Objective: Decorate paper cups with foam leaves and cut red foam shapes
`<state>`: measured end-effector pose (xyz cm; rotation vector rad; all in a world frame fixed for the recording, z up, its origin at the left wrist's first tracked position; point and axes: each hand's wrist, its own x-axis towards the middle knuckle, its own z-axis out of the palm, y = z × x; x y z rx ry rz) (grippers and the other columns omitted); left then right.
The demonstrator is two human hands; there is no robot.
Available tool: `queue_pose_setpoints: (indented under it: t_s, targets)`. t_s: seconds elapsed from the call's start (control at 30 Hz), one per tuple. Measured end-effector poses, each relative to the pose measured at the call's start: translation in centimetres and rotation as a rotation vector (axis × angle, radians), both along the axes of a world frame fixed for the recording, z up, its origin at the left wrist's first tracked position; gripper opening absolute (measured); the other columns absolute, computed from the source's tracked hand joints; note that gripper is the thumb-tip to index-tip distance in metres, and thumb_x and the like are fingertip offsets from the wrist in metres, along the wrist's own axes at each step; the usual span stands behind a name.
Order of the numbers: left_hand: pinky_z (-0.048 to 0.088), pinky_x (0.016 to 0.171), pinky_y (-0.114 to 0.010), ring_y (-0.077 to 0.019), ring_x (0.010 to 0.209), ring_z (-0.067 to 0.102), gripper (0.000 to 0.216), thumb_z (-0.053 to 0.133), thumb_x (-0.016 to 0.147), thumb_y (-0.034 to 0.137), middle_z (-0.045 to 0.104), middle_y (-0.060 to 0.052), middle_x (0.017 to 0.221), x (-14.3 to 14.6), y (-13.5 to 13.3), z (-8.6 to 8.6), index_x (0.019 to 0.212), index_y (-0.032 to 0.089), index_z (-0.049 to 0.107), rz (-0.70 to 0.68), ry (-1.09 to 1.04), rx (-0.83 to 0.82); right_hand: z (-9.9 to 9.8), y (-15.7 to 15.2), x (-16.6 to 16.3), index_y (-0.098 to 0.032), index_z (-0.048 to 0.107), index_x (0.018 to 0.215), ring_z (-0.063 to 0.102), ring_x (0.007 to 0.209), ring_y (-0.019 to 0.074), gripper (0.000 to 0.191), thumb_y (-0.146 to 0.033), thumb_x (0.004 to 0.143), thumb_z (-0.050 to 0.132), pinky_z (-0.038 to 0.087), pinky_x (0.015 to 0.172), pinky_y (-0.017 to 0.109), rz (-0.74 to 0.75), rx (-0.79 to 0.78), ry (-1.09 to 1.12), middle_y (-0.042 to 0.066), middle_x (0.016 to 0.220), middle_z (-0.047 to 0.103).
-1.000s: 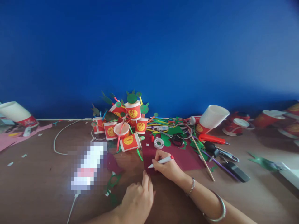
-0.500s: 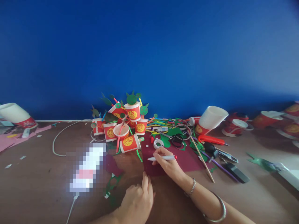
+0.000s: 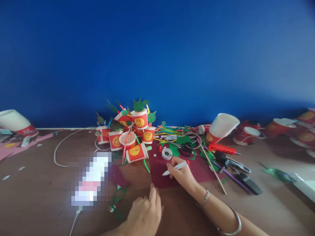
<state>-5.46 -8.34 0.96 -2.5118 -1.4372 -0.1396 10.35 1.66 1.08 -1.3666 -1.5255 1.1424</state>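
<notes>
My right hand (image 3: 181, 173) is closed in a writing grip around a white marker pen (image 3: 180, 165) with a red end. The pen's tip is at the surface of a sheet of dark red paper (image 3: 157, 178); whether it touches cannot be told. At the sheet's lower left edge lies my left hand (image 3: 145, 211), its index and middle fingers stretched forward to the paper and the others bent under. Just beyond my right hand, a roll of white tape (image 3: 166, 153) lies on the sheet. Black scissors (image 3: 186, 149) rest farther back over green paper cutouts (image 3: 174, 149).
Decorated red paper cups (image 3: 136, 152) are piled at the back left of centre. A blurred-out bright device (image 3: 92, 178) with a white cable lies left. To the right are a wooden stick (image 3: 214, 170), a red-orange tool (image 3: 223, 148), keys (image 3: 247, 182) and stacked white cups (image 3: 222, 127).
My right hand has shifted a little right and nearer to me, with the pen tilted more, tip lower. My left hand stays at the paper's edge. The view has moved slightly.
</notes>
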Motion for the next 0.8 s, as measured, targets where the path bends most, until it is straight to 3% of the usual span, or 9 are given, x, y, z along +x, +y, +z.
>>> queue_pose_setpoints:
  t_s: [0.4,0.8]
  targets:
    - [0.053,0.042,-0.025,-0.0193,0.054,0.066,0.041,0.062,0.076,0.032,0.066,-0.023,0.104,-0.21,0.15,-0.72,0.107,0.006,0.064,-0.006,0.011,0.004,-0.23,-0.27,-0.14,-0.022,0.036,0.056,0.050,0.039,0.0104,0.025,-0.025,0.073,0.053,0.034,0.040,0.018,0.067,-0.033,-0.034,-0.006,0.039,0.051]
    - [0.053,0.042,-0.026,-0.0189,0.054,0.066,0.040,0.061,0.077,0.030,0.065,-0.022,0.106,-0.19,-0.02,-0.49,0.108,0.005,0.063,-0.004,0.011,-0.020,0.01,-0.24,-0.29,-0.022,0.036,0.056,0.052,0.041,0.0109,0.025,-0.027,0.074,0.053,0.034,0.042,0.019,0.030,-0.005,-0.087,-0.005,0.042,0.054]
